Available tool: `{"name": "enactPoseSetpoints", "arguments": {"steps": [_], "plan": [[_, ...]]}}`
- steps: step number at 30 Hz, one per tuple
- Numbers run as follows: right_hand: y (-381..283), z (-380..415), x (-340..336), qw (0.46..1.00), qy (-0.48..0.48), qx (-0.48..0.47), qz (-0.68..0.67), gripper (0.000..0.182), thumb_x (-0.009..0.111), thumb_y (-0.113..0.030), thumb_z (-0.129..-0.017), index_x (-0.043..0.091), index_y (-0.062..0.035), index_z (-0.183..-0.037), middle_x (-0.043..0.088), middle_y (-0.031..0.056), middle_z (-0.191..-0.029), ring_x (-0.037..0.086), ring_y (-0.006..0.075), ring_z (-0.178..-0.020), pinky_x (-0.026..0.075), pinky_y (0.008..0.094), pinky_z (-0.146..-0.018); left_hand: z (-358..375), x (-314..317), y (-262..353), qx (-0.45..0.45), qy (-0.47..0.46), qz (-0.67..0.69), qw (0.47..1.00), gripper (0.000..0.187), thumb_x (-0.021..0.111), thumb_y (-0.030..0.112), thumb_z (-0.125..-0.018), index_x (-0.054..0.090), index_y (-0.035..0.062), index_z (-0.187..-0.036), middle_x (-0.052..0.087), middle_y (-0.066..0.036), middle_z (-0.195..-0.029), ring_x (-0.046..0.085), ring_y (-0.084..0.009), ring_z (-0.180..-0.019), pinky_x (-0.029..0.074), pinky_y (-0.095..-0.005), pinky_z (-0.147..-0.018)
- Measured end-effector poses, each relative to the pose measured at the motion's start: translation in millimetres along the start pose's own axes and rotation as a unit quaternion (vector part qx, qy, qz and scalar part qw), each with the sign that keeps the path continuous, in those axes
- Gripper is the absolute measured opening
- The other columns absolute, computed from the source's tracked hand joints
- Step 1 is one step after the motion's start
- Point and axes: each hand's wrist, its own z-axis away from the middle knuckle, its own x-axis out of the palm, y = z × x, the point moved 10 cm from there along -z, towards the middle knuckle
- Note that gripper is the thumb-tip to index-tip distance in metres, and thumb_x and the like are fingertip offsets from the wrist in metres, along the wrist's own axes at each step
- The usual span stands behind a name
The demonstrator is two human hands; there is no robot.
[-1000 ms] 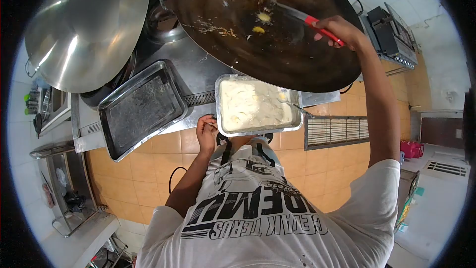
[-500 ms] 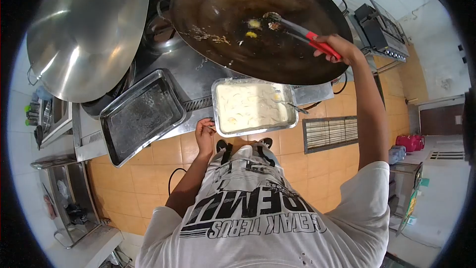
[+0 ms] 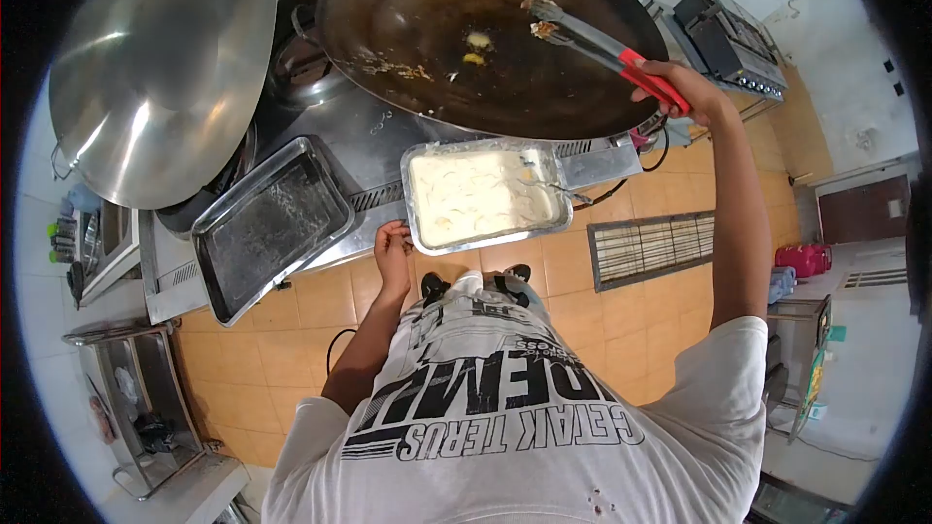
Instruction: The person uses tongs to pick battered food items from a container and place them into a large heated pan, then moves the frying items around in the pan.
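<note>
Our right hand (image 3: 680, 87) grips red-handled tongs (image 3: 592, 42) over the dark wok (image 3: 408, 49), 2 yellow pieces (image 3: 476, 47) frying inside. Our left hand (image 3: 391, 243) curls on the batter tray (image 3: 485, 196) edge.

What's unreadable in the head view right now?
- Tongs: whether the tips hold a piece or hover over it is too small to tell.
- Left hand: at the batter tray corner; contact unclear, and the fingers are partly hidden by the counter edge.
- Large wok: far rim cut off by the top edge.
- Right hand: grip on the red handles only partly visible.
</note>
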Motion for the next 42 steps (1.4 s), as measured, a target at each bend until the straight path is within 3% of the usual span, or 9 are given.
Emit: {"name": "enactPoseSetpoints", "arguments": {"steps": [8, 11, 15, 18, 24, 28, 31, 37, 42], "plan": [[37, 119, 6, 0.99, 0.018, -0.102, -0.1, 0.048, 0.052, -0.047, -0.088, 0.059, 0.0003, -0.095, 0.064, 0.0076, -0.078, 0.048, 0.0064, -0.042, 0.036, 0.0185, -0.037, 7, -6, -6, -0.066, -0.025, 0.005, 0.997, 0.024, 0.046, 0.016, -0.089, 0.052, 0.0097, -0.111, 0.059, -0.003, -0.102, 0.051, -0.0096, -0.076, 0.042, -0.0247, -0.072], [77, 157, 24, 0.99, -0.007, -0.087, -0.111, 0.05, 0.05, -0.047, -0.089, 0.059, 0.0026, -0.095, 0.063, 0.0088, -0.077, 0.049, 0.0073, -0.042, 0.036, 0.0199, -0.036, 9, -1, -2, -0.073, -0.018, 0.023, 0.997, 0.018, 0.046, 0.011, -0.09, 0.053, 0.0093, -0.107, 0.06, -0.001, -0.095, 0.052, -0.007, -0.073, 0.041, -0.022, -0.065], [149, 187, 51, 0.985, -0.033, -0.036, -0.167, 0.055, 0.05, -0.046, -0.089, 0.054, 0.0071, -0.106, 0.061, 0.0125, -0.079, 0.049, 0.009, -0.041, 0.036, 0.0197, -0.035, 9, 1, -1, -0.097, -0.007, 0.025, 0.995, 0.02, 0.046, 0.012, -0.089, 0.053, 0.0091, -0.108, 0.059, -0.002, -0.097, 0.053, -0.0083, -0.075, 0.042, -0.0223, -0.068], [171, 207, 77, 0.948, -0.057, -0.051, -0.31, 0.062, 0.05, -0.042, -0.09, 0.043, 0.0107, -0.123, 0.06, 0.0175, -0.088, 0.048, 0.0097, -0.041, 0.037, 0.0194, -0.035, 4, 3, 0, -0.089, -0.003, 0.034, 0.995, 0.019, 0.047, 0.014, -0.09, 0.053, 0.0084, -0.108, 0.059, -0.003, -0.097, 0.053, -0.0092, -0.075, 0.043, -0.0231, -0.067], [195, 215, 110, 0.949, -0.064, 0.002, -0.308, 0.054, 0.052, -0.037, -0.088, 0.049, 0.0079, -0.118, 0.061, 0.0137, -0.086, 0.047, 0.0084, -0.044, 0.039, 0.0188, -0.039, -1, 5, -3, -0.077, -0.008, 0.041, 0.996, 0.018, 0.048, 0.013, -0.089, 0.054, 0.007, -0.105, 0.059, -0.003, -0.094, 0.054, -0.0101, -0.077, 0.045, -0.0247, -0.068], [207, 192, 122, 0.986, 0.011, 0.083, -0.147, 0.047, 0.063, -0.028, -0.083, 0.055, 0.0045, -0.116, 0.062, 0.0067, -0.082, 0.049, 0.0069, -0.048, 0.038, 0.021, -0.042, 1, 2, -3, -0.098, 0.01, 0.029, 0.995, 0.019, 0.048, 0.012, -0.088, 0.054, 0.007, -0.105, 0.059, -0.003, -0.096, 0.054, -0.0104, -0.077, 0.045, -0.0251, -0.068], [171, 169, 119, 0.99, 0.086, -0.039, 0.102, 0.044, 0.07, -0.019, -0.077, 0.058, 0.0014, -0.114, 0.063, 0.0067, -0.071, 0.056, 0.0147, -0.052, 0.044, 0.0274, -0.048, 1, 3, -1, -0.101, 0.008, 0.022, 0.995, 0.019, 0.048, 0.011, -0.088, 0.054, 0.007, -0.105, 0.059, -0.004, -0.096, 0.054, -0.0108, -0.077, 0.045, -0.0254, -0.068], [136, 132, 125, 0.954, 0.151, -0.141, 0.219, 0.038, 0.072, -0.018, -0.073, 0.061, -0.0008, -0.105, 0.063, 0.0138, -0.071, 0.063, 0.0278, -0.061, 0.049, 0.0349, -0.055, 1, 1, -4, -0.096, 0.014, 0.009, 0.995, 0.021, 0.047, 0.011, -0.087, 0.054, 0.0073, -0.107, 0.059, -0.004, -0.098, 0.054, -0.0109, -0.078, 0.045, -0.0257, -0.069], [147, 108, 122, 0.947, 0.149, -0.153, 0.242, 0.038, 0.071, -0.02, -0.074, 0.061, -0.002, -0.105, 0.064, 0.0143, -0.071, 0.063, 0.0296, -0.06, 0.049, 0.037, -0.055, 1, -1, -7, -0.094, 0.017, -0.003, 0.995, 0.025, 0.044, 0.011, -0.089, 0.051, 0.0061, -0.112, 0.058, -0.006, -0.106, 0.054, -0.0109, -0.079, 0.046, -0.0291, -0.075]]}}
